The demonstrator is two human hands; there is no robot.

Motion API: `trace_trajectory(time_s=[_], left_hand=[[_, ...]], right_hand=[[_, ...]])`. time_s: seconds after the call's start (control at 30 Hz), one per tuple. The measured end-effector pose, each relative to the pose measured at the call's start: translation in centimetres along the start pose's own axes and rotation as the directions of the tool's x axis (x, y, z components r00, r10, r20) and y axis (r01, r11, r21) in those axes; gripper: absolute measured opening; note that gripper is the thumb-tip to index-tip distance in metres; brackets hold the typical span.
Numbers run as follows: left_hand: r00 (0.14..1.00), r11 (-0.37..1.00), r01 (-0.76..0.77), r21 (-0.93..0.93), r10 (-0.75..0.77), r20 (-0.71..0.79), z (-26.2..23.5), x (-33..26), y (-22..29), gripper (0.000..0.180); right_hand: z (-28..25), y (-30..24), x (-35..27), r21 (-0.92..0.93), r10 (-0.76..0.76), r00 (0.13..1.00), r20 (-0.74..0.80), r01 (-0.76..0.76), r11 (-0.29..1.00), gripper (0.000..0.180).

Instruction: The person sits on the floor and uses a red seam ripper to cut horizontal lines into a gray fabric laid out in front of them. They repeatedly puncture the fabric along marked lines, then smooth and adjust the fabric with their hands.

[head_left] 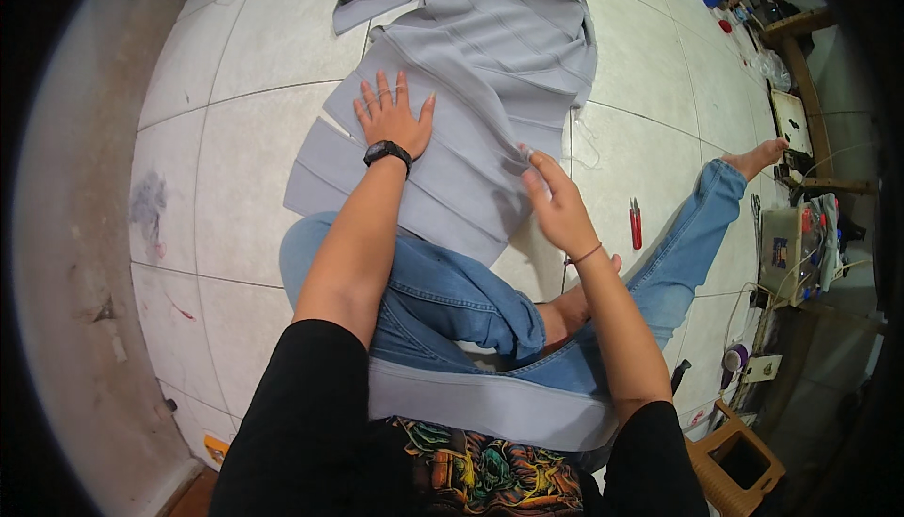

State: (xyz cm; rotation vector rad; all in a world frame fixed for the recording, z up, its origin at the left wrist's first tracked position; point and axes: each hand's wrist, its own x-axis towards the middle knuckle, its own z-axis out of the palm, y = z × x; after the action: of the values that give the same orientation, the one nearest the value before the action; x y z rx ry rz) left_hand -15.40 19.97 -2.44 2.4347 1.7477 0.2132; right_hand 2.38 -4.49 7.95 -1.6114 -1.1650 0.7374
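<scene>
A grey garment (pixel 476 93) with long seams lies spread over the tiled floor in front of me, its sleeve at the far left. My left hand (pixel 394 124) rests flat on it with the fingers spread. At the garment's right edge, my right hand (pixel 557 199) pinches a fold of the cloth between thumb and fingers, lifting it slightly. A slit parts the panels near the left edge. Right of my right hand lies a pair of red-handled thread snips (pixel 636 225). Another strip of grey cloth (pixel 490 406) lies across my lap.
My jeans-clad legs (pixel 692 225) are on the floor, one stretched right. A wall (pixel 75 234) runs along the left. On the right stand a plastic bin (pixel 783 253), a brown stool (pixel 739 456), a wooden frame (pixel 800 74) and cables. Loose thread (pixel 589 145) lies beside the garment.
</scene>
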Motion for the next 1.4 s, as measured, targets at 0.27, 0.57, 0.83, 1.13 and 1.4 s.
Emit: trace_trajectory(time_s=[0.27, 0.57, 0.83, 1.13, 1.4], left_hand=[[0.999, 1.000, 0.021, -0.004, -0.021, 0.044, -0.3, 0.0, -0.2, 0.084], [1.000, 1.000, 0.009, -0.018, -0.010, -0.028, 0.0, -0.1, 0.1, 0.084], [1.000, 1.000, -0.004, 0.009, 0.004, 0.002, 0.0, -0.2, 0.1, 0.080], [1.000, 1.000, -0.009, -0.001, 0.009, -0.001, 0.1, -0.2, 0.3, 0.080], [0.998, 0.998, -0.056, -0.007, 0.056, -0.021, 0.0, -0.3, 0.0, 0.081]], right_hand=[[-12.2, 0.0, -10.9, -0.928, 0.309, 0.951, 0.003, -0.112, 0.356, 0.038], [-8.6, -2.4, -6.1, -0.325, 0.560, 0.628, 0.541, -0.458, 0.827, 0.039], [-4.8, 0.1, -3.9, -0.851, 0.223, 0.960, 0.171, 0.030, 0.524, 0.032], [-16.0, -2.1, -12.7, -0.922, 0.570, 0.813, 0.115, -0.126, 0.365, 0.048], [-3.0, -0.3, -2.1, -0.647, -0.174, 0.979, 0.109, 0.203, 0.735, 0.038]])
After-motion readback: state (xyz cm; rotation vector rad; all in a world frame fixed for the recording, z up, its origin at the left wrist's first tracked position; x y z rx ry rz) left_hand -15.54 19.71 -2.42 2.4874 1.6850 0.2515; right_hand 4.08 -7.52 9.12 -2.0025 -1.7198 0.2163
